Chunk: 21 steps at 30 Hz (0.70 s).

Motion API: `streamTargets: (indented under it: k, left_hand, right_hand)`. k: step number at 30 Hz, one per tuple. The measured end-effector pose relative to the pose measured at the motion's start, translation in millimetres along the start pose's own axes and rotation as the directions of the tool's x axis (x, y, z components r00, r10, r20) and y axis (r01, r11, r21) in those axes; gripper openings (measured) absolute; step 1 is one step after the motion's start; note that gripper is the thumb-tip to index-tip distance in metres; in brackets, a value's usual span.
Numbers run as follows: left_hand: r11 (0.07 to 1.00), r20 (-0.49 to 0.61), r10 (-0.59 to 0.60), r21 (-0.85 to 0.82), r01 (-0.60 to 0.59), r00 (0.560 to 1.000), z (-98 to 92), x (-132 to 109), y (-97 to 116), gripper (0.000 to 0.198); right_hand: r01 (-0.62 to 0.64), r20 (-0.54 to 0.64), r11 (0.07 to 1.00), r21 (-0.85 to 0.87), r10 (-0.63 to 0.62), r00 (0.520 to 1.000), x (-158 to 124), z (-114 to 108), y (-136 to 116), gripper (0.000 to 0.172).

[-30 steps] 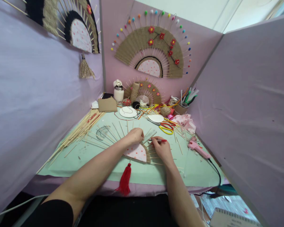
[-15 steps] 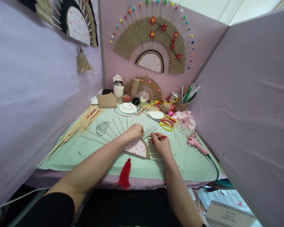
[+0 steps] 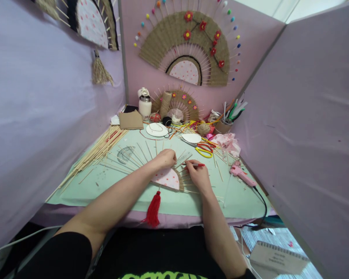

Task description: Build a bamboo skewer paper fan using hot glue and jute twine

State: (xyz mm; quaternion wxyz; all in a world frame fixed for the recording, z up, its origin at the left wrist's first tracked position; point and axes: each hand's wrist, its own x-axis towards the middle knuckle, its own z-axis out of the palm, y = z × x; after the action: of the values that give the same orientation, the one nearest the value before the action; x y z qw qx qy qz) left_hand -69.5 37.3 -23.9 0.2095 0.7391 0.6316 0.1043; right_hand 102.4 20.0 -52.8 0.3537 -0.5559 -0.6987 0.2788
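A half-made fan (image 3: 167, 179) lies on the green mat, with a pink dotted half-circle, splayed wooden sticks and a red tassel (image 3: 153, 209) hanging over the table edge. My left hand (image 3: 166, 158) rests on the fan's top and presses down a clear ruler (image 3: 184, 159) with curled fingers. My right hand (image 3: 197, 175) is closed round a red pen (image 3: 196, 164), whose tip touches the sticks beside the ruler.
A bundle of bamboo sticks (image 3: 99, 152) lies at the left. Yellow and red scissors (image 3: 203, 149), white paper discs (image 3: 157, 129), a clear protractor (image 3: 125, 154) and a pink glue gun (image 3: 241, 174) with a black cord surround the fan. Jars, twine and finished fans line the back wall.
Only the view has tilted down a little. Both hands stay on the ruler and the pen at the same spot on the fan.
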Motion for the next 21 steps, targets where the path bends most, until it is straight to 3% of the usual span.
streamTargets:
  k: [21]
  left_hand:
    - [1.000,-0.003,-0.002,0.011,0.002,1.000,-0.4,0.2,1.0,0.019]
  right_hand:
    - [0.012,-0.003,1.000,0.012,-0.012,1.000,0.0,1.4,2.1,0.030]
